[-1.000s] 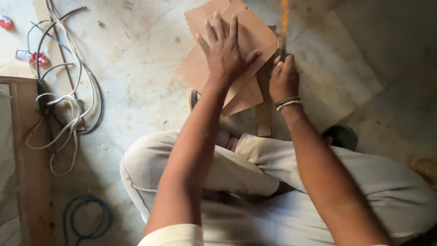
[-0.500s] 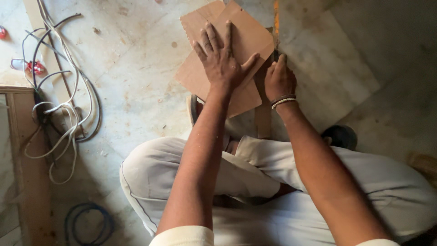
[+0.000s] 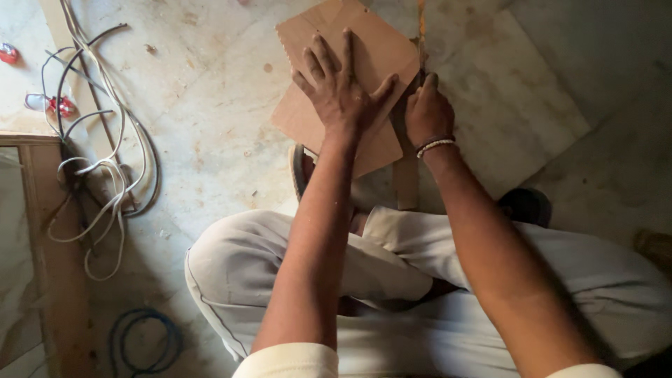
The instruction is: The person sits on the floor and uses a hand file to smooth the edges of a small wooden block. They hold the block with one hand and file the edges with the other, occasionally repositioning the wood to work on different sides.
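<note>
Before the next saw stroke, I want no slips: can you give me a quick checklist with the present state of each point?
1. Left hand flat on the brown board, fingers spread: ok.
2. Right hand closed on the saw's handle: ok, though the handle itself is hidden.
3. Saw blade at the board's right edge: ok.
4. Left thumb apart from the blade: not ok, it points toward it and lies close.
5. Wooden strip under the board supports it: cannot tell.
6. Loose cables away from the work: ok, they lie far to the left.

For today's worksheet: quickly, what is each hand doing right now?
Left hand: open, pressed flat on the brown board.
Right hand: closed around a saw handle.
</note>
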